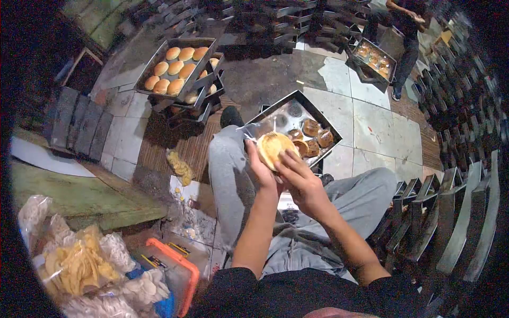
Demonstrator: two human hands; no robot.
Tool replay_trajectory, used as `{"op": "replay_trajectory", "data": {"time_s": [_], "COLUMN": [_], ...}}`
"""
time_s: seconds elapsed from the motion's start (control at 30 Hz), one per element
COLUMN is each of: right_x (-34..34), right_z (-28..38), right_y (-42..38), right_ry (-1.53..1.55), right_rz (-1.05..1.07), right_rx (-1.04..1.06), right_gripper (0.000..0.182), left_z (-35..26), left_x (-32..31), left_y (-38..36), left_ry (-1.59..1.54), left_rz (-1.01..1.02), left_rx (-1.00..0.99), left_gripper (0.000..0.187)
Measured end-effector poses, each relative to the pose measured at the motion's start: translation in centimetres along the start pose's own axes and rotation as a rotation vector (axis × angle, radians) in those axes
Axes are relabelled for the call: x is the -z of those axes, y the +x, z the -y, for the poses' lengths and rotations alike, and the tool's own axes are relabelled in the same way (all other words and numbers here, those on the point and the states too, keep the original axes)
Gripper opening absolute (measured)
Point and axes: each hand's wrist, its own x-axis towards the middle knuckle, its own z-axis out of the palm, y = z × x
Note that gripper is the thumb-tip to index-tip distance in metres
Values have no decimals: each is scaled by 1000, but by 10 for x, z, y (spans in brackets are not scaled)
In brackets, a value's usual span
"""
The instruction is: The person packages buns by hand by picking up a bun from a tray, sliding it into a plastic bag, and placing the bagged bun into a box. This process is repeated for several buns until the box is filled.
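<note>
A round bun, pale golden on the face turned up, is held between my two hands above my lap. My left hand grips it from the left and below, thumb along its edge. The fingers of my right hand press on its right side, so that part is hidden. Clear plastic film, seemingly a bag, shows at the bun's upper left. Just beyond my hands, a dark-rimmed metal tray holds several brown buns, some under shiny plastic.
Stacked trays of glossy buns stand ahead left. Farther right, another tray of buns lies near a standing person. Metal trays pile up at right. Bagged yellowish pieces and an orange-rimmed box sit at lower left.
</note>
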Motion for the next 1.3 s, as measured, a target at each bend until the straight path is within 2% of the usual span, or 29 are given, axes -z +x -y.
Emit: {"op": "replay_trajectory", "data": {"time_s": [0.03,0.07,0.13,0.2,0.23,0.27,0.33,0.37,0.4,0.47,0.53,0.6,0.63,0.67,0.73,0.77,0.8,0.83,0.87,0.93,0.97,1.0,1.07,1.1,1.17,1.2,1.27,1.3], "right_x": [0,-2,-7,-9,-10,-14,-22,-19,-13,4,13,-10,-25,-44,-34,-15,-7,-1,1,-7,-9,-11,-23,-29,-40,-43,-51,-54], "right_z": [-2,-3,-4,0,7,8,10,10,11,16,19,18,17,10,20,20,10,2,-3,8,14,15,5,1,-6,-5,0,0], "right_y": [3,8,14,15,17,17,18,20,23,28,30,47,50,37,21,16,9,1,-3,4,18,21,22,21,30,37,45,52], "right_ry": [-33,-68,-116,29,42,41,380,401,402,627,848,565,483,393,368,406,667,696,721,289,182,261,337,343,559,561,488,488], "right_rz": [-19,-42,-89,6,-26,-18,139,216,227,499,776,273,203,186,306,625,962,950,941,231,-79,-82,-43,-39,-116,-119,-129,-113], "right_rx": [-39,-80,-101,-115,-132,-132,-459,-362,-363,-350,-325,-532,-400,-309,-199,-98,-120,-195,-269,-290,-128,-180,-110,-107,-211,-206,-245,-222], "right_gripper": [43,44,38,29,18,18,14,16,16,15,15,14,17,18,20,19,18,17,18,32,39,31,20,20,12,12,11,10], "left_z": [9,26,34,11,-2,-2,0,-3,-3,-37,-60,-53,-39,-35,-41,-51,-65,-78,-79,-85,-83,-80,-80,-96,-132,-134,-129,-128], "left_x": [-10,-15,-9,5,6,10,16,22,40,45,44,19,27,18,31,38,44,47,47,28,23,5,25,27,26,26,31,34], "left_y": [-3,-2,4,12,11,13,13,15,24,27,30,18,21,19,15,14,9,9,3,-18,-34,-57,-89,-96,-100,-97,-99,-86], "left_ry": [40,147,131,40,27,21,-93,-134,-9,-14,-107,-54,-68,-104,36,-21,-77,-140,-135,1,135,173,325,326,1550,1554,1812,1695], "left_rz": [-56,-108,-63,-13,-65,-70,85,2,4,-157,70,-103,5,-186,-85,-64,-50,51,49,-100,-65,-44,-28,-34,-319,-318,-193,-39], "left_rx": [15,-113,-80,19,73,71,105,151,39,16,-25,-50,-65,-61,-123,-100,-73,-33,-45,-39,-44,-23,154,148,557,551,-595,-869], "left_gripper": [67,70,71,67,66,66,65,65,70,68,69,69,64,59,62,62,63,65,65,68,71,64,65,65,51,51,32,26]}}
